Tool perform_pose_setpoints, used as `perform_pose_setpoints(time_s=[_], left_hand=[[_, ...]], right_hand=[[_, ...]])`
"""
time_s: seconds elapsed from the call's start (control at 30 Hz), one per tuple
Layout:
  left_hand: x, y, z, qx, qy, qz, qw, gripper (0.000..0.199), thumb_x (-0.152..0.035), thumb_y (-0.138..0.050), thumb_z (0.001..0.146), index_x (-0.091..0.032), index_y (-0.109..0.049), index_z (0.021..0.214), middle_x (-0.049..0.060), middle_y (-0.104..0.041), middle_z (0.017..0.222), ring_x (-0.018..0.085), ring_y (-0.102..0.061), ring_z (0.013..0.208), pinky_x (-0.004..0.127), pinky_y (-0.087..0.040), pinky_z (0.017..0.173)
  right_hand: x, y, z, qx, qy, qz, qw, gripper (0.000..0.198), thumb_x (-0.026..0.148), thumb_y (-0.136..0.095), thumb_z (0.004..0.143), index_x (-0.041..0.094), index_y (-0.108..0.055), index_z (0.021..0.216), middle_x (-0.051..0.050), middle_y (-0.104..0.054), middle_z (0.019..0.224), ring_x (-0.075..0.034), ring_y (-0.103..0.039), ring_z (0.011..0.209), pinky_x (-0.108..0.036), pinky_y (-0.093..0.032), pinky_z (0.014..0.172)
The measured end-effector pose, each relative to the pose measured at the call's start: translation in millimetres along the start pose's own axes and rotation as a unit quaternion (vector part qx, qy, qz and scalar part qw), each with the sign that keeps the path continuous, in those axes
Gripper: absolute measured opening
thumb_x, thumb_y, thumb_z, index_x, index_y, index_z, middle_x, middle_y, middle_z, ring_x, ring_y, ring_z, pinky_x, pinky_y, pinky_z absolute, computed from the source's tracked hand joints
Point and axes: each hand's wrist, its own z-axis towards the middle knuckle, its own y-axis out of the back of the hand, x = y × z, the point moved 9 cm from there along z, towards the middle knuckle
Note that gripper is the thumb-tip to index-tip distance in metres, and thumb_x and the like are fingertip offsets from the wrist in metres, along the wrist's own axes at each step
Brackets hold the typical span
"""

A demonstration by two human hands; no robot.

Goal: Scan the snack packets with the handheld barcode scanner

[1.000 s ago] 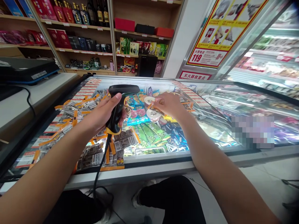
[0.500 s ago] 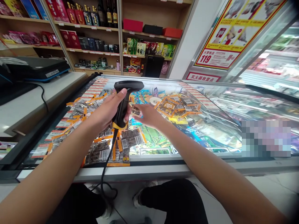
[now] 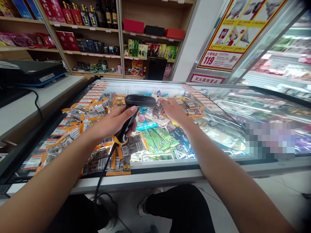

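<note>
Left hand point(image 3: 118, 121) wrapped round black, pistol-shaped plastic scanner point(image 3: 141, 101) | right hand point(image 3: 173, 110), fingertips nearly together, pinched clear, brown-filled plastic packet point(image 3: 156, 111) over white-framed, glass-topped freezer point(image 3: 167, 176), right of scanner's handle | packet looked light, floppy, slick to me; its edge seemed surest hold

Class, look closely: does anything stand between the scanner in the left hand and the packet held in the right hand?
Nothing visible does: the gap between the scanner in the left hand and the packet in the right hand looks open. The blue packages seen there lie lower down, in the freezer.
</note>
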Motion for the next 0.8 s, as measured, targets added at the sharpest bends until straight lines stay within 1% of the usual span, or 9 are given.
perform_pose_setpoints(time_s=[0.1,0.2,0.27,0.37,0.5,0.6,0.67,0.73,0.8], left_hand=[[-2,-5,-1,0.015,0.0,0.001,1.0,0.056,-0.075,-0.053,0.098,-0.02,-0.056,0.086,0.004,-0.068,0.065,0.015,-0.06,0.05,0.027,-0.047,0.048],[0,-5,0,0.013,0.005,0.005,1.0,0.054,-0.074,-0.054,0.098,-0.021,-0.053,0.089,0.004,-0.069,0.067,0.015,-0.06,0.05,0.027,-0.047,0.048],[3,-4,0,0.009,0.012,0.006,1.0,0.053,-0.073,-0.054,0.098,-0.021,-0.052,0.09,0.004,-0.07,0.069,0.015,-0.061,0.051,0.027,-0.047,0.048],[5,-3,0,0.006,0.01,0.007,1.0,0.053,-0.073,-0.053,0.099,-0.021,-0.053,0.089,0.004,-0.07,0.071,0.015,-0.061,0.051,0.027,-0.048,0.049],[2,-3,2,0.004,-0.003,0.017,1.0,0.054,-0.073,-0.052,0.1,-0.02,-0.055,0.086,0.004,-0.069,0.069,0.014,-0.061,0.052,0.027,-0.048,0.05],[2,-2,2,0.003,-0.006,0.013,1.0,0.054,-0.073,-0.052,0.1,-0.02,-0.055,0.087,0.004,-0.069,0.068,0.014,-0.061,0.051,0.027,-0.049,0.05],[5,-1,3,-0.002,-0.003,0.01,1.0,0.054,-0.073,-0.052,0.1,-0.02,-0.055,0.088,0.004,-0.07,0.069,0.014,-0.06,0.052,0.026,-0.048,0.05],[7,2,3,-0.007,0.001,0.003,1.0,0.054,-0.074,-0.053,0.099,-0.021,-0.055,0.089,0.004,-0.071,0.07,0.014,-0.061,0.053,0.026,-0.048,0.049],[8,4,3,-0.012,0.0,-0.01,1.0,0.054,-0.074,-0.053,0.099,-0.021,-0.054,0.089,0.005,-0.071,0.07,0.015,-0.062,0.053,0.026,-0.048,0.049]], right_hand=[[3,-5,-3,0.021,-0.014,-0.036,0.999,0.056,0.068,-0.048,0.103,0.028,-0.049,0.064,-0.004,-0.059,0.054,-0.026,-0.063,0.058,-0.039,-0.047,0.064],[5,-6,-6,0.029,-0.028,-0.042,0.998,0.055,0.066,-0.046,0.105,0.028,-0.045,0.065,-0.006,-0.063,0.06,-0.027,-0.062,0.061,-0.041,-0.047,0.066],[4,-6,-7,0.028,-0.035,-0.036,0.998,0.053,0.063,-0.046,0.105,0.028,-0.046,0.065,-0.006,-0.062,0.062,-0.027,-0.06,0.062,-0.042,-0.047,0.068],[5,-5,-6,0.029,-0.023,-0.029,0.999,0.05,0.061,-0.047,0.105,0.029,-0.047,0.067,-0.004,-0.057,0.061,-0.026,-0.056,0.06,-0.042,-0.045,0.068],[8,-5,-6,0.038,-0.008,-0.032,0.999,0.055,0.064,-0.045,0.105,0.028,-0.044,0.064,-0.004,-0.053,0.06,-0.024,-0.054,0.059,-0.042,-0.044,0.068],[9,-4,-7,0.032,-0.004,-0.049,0.998,0.059,0.065,-0.044,0.106,0.027,-0.04,0.061,-0.004,-0.054,0.058,-0.024,-0.057,0.06,-0.041,-0.045,0.069],[8,-2,-5,0.025,0.0,-0.049,0.998,0.058,0.066,-0.046,0.105,0.028,-0.042,0.062,-0.004,-0.057,0.058,-0.025,-0.061,0.062,-0.042,-0.047,0.069],[4,3,-1,0.012,0.001,-0.033,0.999,0.056,0.068,-0.049,0.103,0.028,-0.045,0.065,-0.003,-0.058,0.058,-0.026,-0.063,0.062,-0.042,-0.05,0.067],[0,16,4,-0.014,0.005,0.01,1.0,0.053,0.07,-0.053,0.102,0.028,-0.049,0.07,-0.003,-0.059,0.06,-0.026,-0.064,0.065,-0.041,-0.052,0.068]])
